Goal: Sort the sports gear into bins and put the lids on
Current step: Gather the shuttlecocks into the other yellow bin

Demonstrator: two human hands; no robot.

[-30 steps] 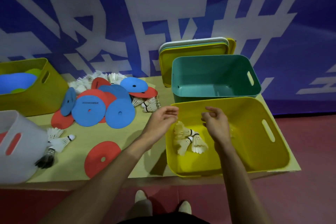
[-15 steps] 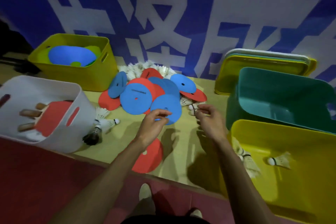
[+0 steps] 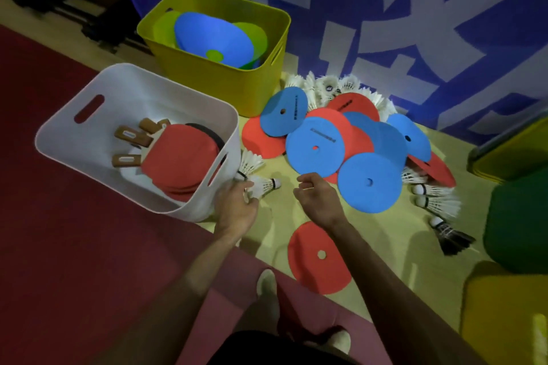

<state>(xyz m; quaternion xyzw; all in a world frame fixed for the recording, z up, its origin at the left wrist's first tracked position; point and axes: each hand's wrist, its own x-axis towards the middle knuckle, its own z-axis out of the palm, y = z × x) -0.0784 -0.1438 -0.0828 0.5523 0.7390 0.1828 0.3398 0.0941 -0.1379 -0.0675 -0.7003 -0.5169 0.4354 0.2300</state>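
A blue wall banner (image 3: 385, 24) with large white characters fills the background behind the white bin (image 3: 133, 86). A dark red floor (image 3: 59, 246) lies to the left of that bin and in front of it. The white bin sits at the left end of a pale yellow worktop (image 3: 275, 234) and holds red table tennis bats (image 3: 178, 154) with wooden handles. Just behind it stands a yellow bin (image 3: 219, 80) containing blue and green discs.

To the white bin's right, a loose pile of blue and red discs (image 3: 314, 145) spreads over the worktop. White shuttlecocks (image 3: 326, 87) are bunched behind the pile, and more lie at its far side, one of them black. Far to the right are a green bin (image 3: 516, 216), a second yellow bin (image 3: 504, 305) and stacked lids (image 3: 513, 154), all cut off by the frame edge. A single red disc (image 3: 320, 258) lies right of the white bin, near the worktop's front edge.

Two bare forearms reach in from below. The left hand (image 3: 237, 204) is palm down at the white bin's near right corner. Its fingers are curled round the feathers of a white shuttlecock (image 3: 265, 185) lying beside the bin. The right hand (image 3: 318, 198) hovers just right of it, fingers clenched inward with nothing visible in them.
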